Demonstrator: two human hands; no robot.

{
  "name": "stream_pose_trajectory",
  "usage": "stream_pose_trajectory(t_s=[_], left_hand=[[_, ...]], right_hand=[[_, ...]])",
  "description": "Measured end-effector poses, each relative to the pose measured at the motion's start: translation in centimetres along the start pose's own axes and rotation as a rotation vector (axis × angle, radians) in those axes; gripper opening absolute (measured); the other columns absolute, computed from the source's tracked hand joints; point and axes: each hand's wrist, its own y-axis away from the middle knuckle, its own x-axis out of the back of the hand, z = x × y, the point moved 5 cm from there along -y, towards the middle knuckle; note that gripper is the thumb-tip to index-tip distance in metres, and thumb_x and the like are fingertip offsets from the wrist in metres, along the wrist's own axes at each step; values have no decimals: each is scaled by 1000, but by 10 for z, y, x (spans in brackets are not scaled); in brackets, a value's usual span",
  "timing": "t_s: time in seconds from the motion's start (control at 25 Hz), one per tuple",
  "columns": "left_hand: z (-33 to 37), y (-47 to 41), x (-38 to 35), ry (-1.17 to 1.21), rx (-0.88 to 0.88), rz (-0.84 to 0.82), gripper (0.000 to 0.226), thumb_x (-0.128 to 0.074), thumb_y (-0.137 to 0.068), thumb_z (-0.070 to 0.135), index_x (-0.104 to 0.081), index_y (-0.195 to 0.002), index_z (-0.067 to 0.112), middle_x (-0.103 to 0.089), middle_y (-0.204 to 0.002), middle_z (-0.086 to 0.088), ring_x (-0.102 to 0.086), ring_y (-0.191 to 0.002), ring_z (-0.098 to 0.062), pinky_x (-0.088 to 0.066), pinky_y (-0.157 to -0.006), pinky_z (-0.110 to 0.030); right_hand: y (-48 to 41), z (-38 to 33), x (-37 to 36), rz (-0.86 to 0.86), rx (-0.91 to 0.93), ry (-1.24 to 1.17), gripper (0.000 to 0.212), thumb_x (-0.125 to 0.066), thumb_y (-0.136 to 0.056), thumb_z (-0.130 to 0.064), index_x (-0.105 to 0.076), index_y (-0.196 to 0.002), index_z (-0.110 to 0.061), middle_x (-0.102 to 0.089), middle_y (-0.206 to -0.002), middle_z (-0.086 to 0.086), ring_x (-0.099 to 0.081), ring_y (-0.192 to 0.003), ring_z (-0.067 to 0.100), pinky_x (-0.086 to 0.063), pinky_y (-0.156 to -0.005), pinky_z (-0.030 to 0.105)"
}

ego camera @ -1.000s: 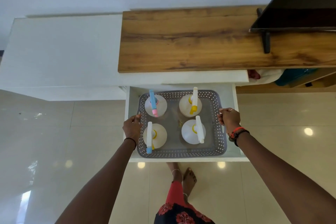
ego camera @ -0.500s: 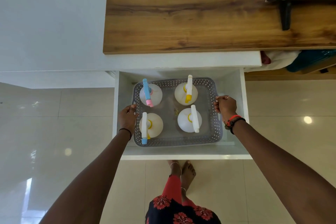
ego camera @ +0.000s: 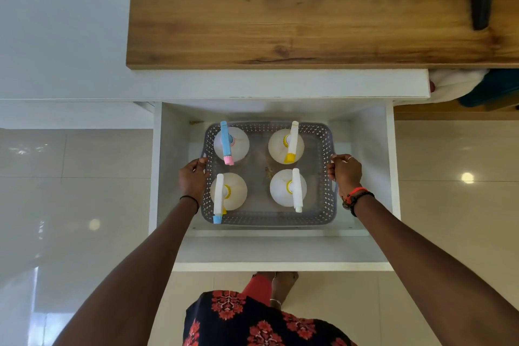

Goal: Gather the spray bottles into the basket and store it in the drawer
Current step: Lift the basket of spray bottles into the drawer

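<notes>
A grey perforated basket [ego camera: 268,219] sits inside the open white drawer [ego camera: 280,251], toward its back edge. Four white spray bottles stand upright in it: one with a blue and pink head [ego camera: 227,143] at the back left, a yellow-tipped one [ego camera: 290,143] back right, a blue-tipped one [ego camera: 220,196] front left, an all-white one [ego camera: 295,189] front right. The left hand [ego camera: 193,178] grips the basket's left rim, the right hand [ego camera: 346,174] its right rim. A wooden countertop [ego camera: 295,14] lies beyond the drawer.

Four spray bottles [ego camera: 231,144], one basket [ego camera: 325,206], one drawer [ego camera: 280,250], two hands [ego camera: 193,178]
</notes>
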Motion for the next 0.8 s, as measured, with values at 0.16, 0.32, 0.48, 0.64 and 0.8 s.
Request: stream_pose_trajectory(t_s=[0.16, 0.32, 0.48, 0.64, 0.8], left_hand=[[-12, -13, -10, -5, 12, 6, 28, -52, -96, 18, -65, -113, 0, -68, -112, -23, -65, -100, -35, -51, -97, -52], [-21, -23, -17, 31, 31, 25, 25, -54, -95, 16, -66, -112, 3, -69, -111, -19, -66, -101, -34, -52, -97, -48], [-29, -29, -22, 71, 37, 27, 23, -53, -95, 13, -66, -111, 2, -68, -106, -15, -64, -97, -29, -52, -98, -47], [-33, -34, -27, 65, 20, 20, 24, -52, -96, 14, -66, -112, 2, -67, -116, -18, -64, -108, -35, -51, -99, -47], [-38, -37, -32, 34, 14, 19, 24, -51, -96, 14, -67, -111, 4, -68, -115, -18, -65, -106, -35, -52, -98, -46]], right_hand=[[-16, 9, -5, 5, 9, 6, 13, -47, -93, -2, -60, -91, -5, -53, -61, 5, -45, -51, 15, -40, -47, 23], [-29, 13, -10, -1, 22, 18, 12, -48, -93, -3, -59, -91, -6, -53, -61, 4, -46, -51, 14, -40, -47, 22], [-39, 17, -14, -7, 32, 18, 12, -48, -94, -4, -59, -91, -6, -54, -61, 4, -47, -51, 14, -40, -48, 22], [-47, 23, -16, -2, 35, 14, 13, -47, -94, -4, -59, -91, -7, -54, -62, 5, -47, -52, 14, -41, -50, 23], [-52, 27, -15, 5, 39, 12, 14, -46, -94, -3, -58, -90, -9, -55, -62, 5, -48, -52, 14, -42, -50, 22]])
